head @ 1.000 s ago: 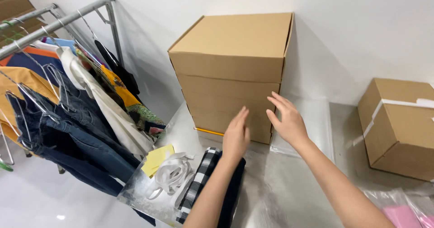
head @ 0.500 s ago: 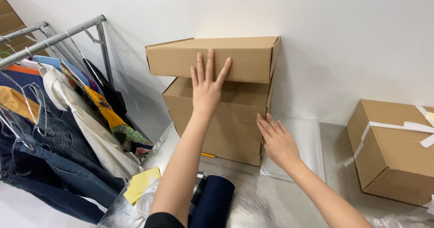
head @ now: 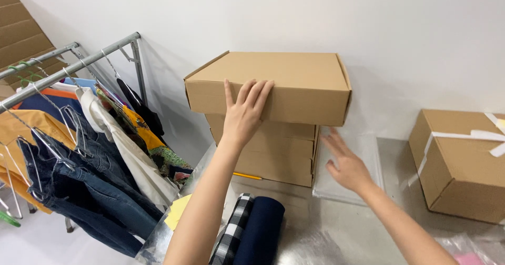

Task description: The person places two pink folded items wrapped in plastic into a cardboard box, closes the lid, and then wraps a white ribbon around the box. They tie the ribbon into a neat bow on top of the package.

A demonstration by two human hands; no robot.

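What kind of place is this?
Probably a packing area for a clothing seller: a rack of hung clothes, stacked boxes, and folded fabric on the table.

Stacked brown cardboard boxes point(head: 273, 118) centre, taped brown box point(head: 463, 165) right

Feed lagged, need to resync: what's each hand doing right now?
Left hand: open, palm flat on the front of the top brown cardboard box, holding nothing.
Right hand: open, empty, beside the stack.
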